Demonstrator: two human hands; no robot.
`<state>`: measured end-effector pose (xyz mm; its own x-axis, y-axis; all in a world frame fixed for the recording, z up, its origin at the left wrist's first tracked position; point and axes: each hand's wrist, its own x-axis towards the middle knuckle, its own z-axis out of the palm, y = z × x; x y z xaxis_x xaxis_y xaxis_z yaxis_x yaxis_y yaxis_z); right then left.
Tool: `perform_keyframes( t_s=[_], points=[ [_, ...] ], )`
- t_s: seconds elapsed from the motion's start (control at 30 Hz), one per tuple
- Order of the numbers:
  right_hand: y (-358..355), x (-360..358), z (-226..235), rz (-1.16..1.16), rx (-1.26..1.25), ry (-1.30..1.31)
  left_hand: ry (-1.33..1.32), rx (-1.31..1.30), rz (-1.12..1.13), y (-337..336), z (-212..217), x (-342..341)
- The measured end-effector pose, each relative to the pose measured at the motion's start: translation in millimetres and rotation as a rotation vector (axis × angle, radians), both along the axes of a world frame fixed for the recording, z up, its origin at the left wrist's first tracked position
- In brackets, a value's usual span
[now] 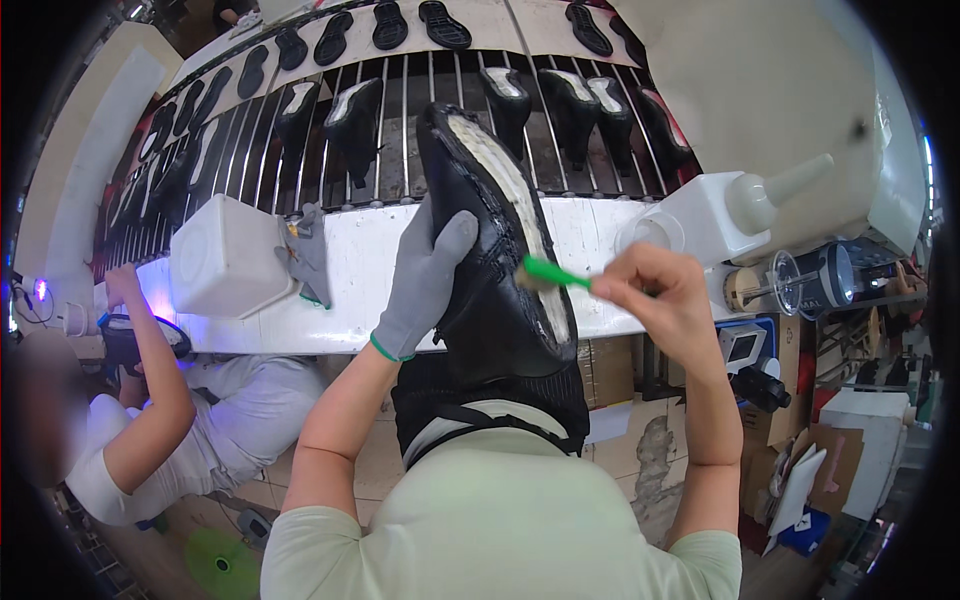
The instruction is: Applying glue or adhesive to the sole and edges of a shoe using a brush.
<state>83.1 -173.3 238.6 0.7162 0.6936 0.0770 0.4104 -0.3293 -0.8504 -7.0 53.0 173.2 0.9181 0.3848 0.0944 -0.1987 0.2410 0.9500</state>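
A black shoe upper (pixel 480 240) is held bottom up in front of me, its pale underside (pixel 505 185) facing me and ringed by a dark edge. My left hand (pixel 425 270), in a grey glove with a green cuff, grips it from the left side, thumb across the black material. Bare, my right hand (pixel 655 290) pinches the green handle of a small brush (pixel 550 271). The bristles meet the shoe's side near the pale underside, toward its lower half.
Behind the white ledge (pixel 380 235), metal rollers (pixel 400 150) carry several black shoe uppers. Black soles (pixel 390 25) line a board beyond. A white container (pixel 225 258) and grey glove (pixel 310 255) sit left; a white spouted bottle (pixel 715 215) stands right. A co-worker (pixel 160 400) sits at left.
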Motion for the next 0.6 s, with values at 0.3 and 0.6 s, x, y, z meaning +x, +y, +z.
perform_keyframes(
  t_s=[0.3,0.6],
  points=[
    [3,16,10,0.206,-0.023,-0.121,0.096,-0.076,-0.11,0,-8,0],
    [-3,15,13,0.457,-0.044,-0.011,0.245,-0.18,-0.237,-1,-33,2]
  ],
)
